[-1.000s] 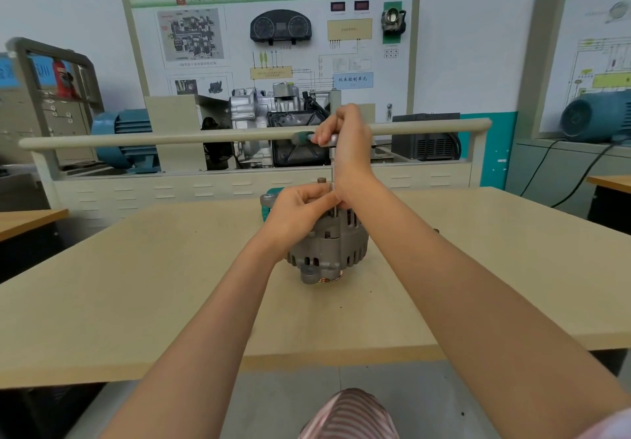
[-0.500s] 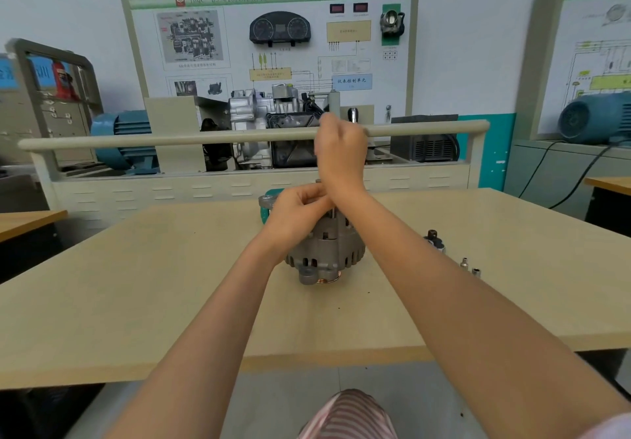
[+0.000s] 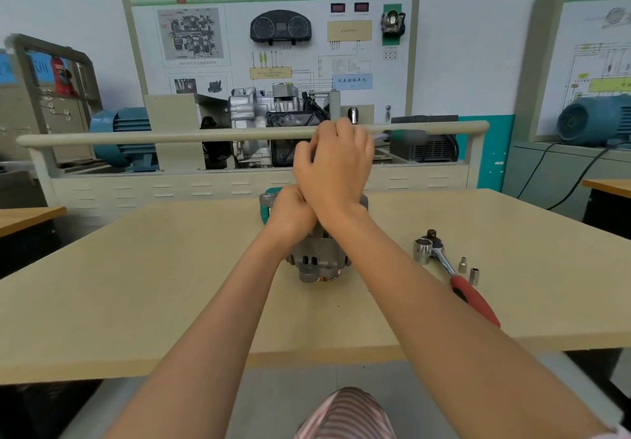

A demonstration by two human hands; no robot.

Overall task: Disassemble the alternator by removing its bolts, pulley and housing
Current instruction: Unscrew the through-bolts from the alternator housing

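Observation:
A grey alternator (image 3: 316, 261) stands on the beige table (image 3: 170, 285), its pulley end down. My left hand (image 3: 290, 211) grips its top, fingers curled over the upper housing. Above it, my right hand (image 3: 336, 165) is closed round a T-handle wrench (image 3: 406, 136); the green grip sticks out to the right, blurred. The shaft runs down behind my hands to the alternator top and is hidden. The bolts under my hands cannot be seen.
A ratchet with a red handle (image 3: 467, 288) and a large socket (image 3: 421, 251) lies right of the alternator, with two small sockets (image 3: 468, 269) beside it. A teal tool (image 3: 269, 199) peeks out behind the alternator. A training bench with a rail (image 3: 170, 138) stands beyond the table.
My right hand has turned the T-handle: the green grip pointed left a second ago and now points right. My left hand has stayed on the alternator.

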